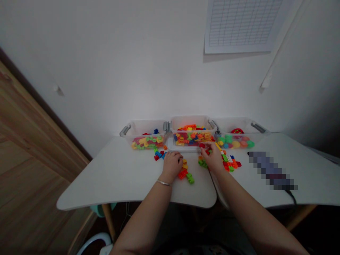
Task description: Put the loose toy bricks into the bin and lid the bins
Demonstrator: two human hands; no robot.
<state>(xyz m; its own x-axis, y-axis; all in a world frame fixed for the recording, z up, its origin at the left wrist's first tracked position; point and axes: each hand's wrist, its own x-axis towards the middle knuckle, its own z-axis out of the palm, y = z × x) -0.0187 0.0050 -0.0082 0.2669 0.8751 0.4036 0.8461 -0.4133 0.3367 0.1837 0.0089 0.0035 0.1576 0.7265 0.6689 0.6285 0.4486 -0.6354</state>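
White table (106, 177), three clear bins (192, 122) along its far edge: our left hand (172, 166) sits curled over loose bricks (183, 173), any hold hidden; our right hand (211, 157) pinches near a red brick (202, 145), grip unclear.

This looks like a room in a home, probably a children's play or study corner, not a shop or lab. A plain white wall (106, 63) fills the far side, with a ruled grid chart (243, 24) fixed high on it. Two curved white tables (114, 180) with light wooden legs (108, 219) meet in the middle, domestic in style. Along the far edge stand clear plastic storage bins (145, 127) of colourful plastic toy bricks (192, 136). To the left is a warm wooden surface (32, 117), either floor or door, and a teal seat (101, 210) shows under the near edge of the left table.
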